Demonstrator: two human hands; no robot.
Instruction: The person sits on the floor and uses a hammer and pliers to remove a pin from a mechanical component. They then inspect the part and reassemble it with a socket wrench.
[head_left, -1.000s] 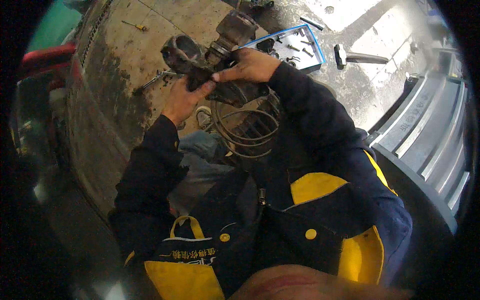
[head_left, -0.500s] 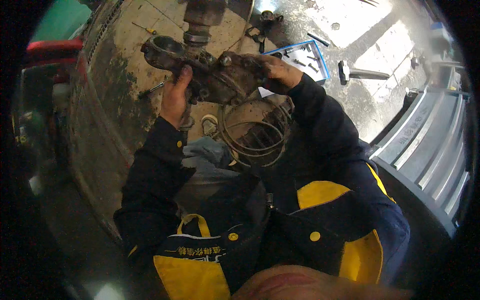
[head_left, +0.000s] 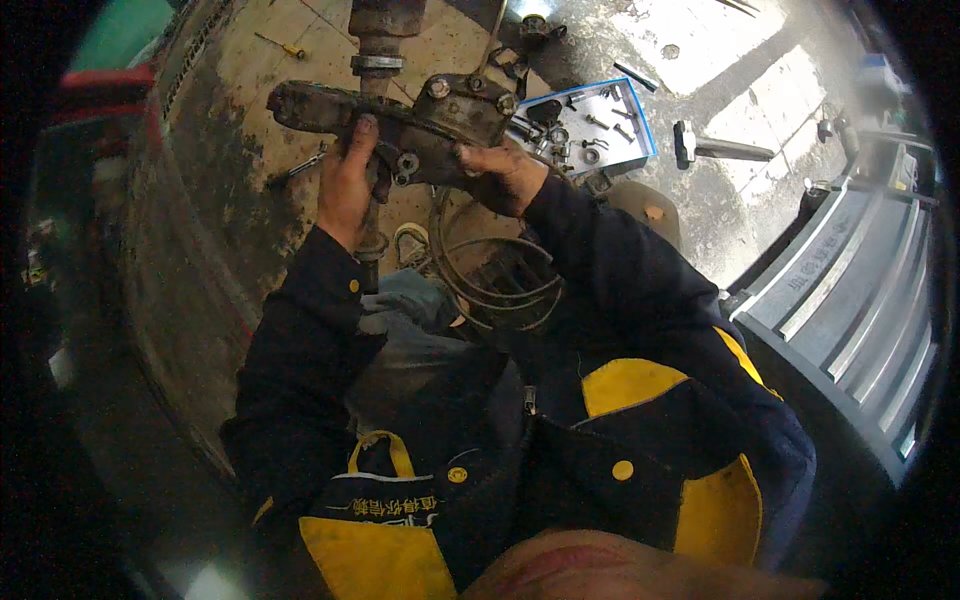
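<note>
A dark, greasy metal casting (head_left: pixel 428 132) with bolt heads on its raised block is held up in front of me by both hands. My left hand (head_left: pixel 346 190) grips it from below on the left, thumb pressed on its near face, beside a long arm of the part. At the right end, my right hand (head_left: pixel 508 178) is closed on the lower edge, thumb on the front and the other fingers largely hidden behind. Behind the casting a thick vertical metal shaft (head_left: pixel 378 62) stands, partly covered by it.
A blue-rimmed white tray (head_left: pixel 643 117) of bolts and small parts lies beyond my right hand, with a hammer (head_left: pixel 735 149) farther right. A yellow-handled screwdriver (head_left: pixel 292 50) rests far left. Coiled hose (head_left: pixel 500 297) lies below the casting; a grey ribbed case (head_left: pixel 825 285) stands right.
The casting has been tilted, so its ring end now shows edge-on and its bolted block faces up. My right hand has moved left and down along it, uncovering more of the tray.
</note>
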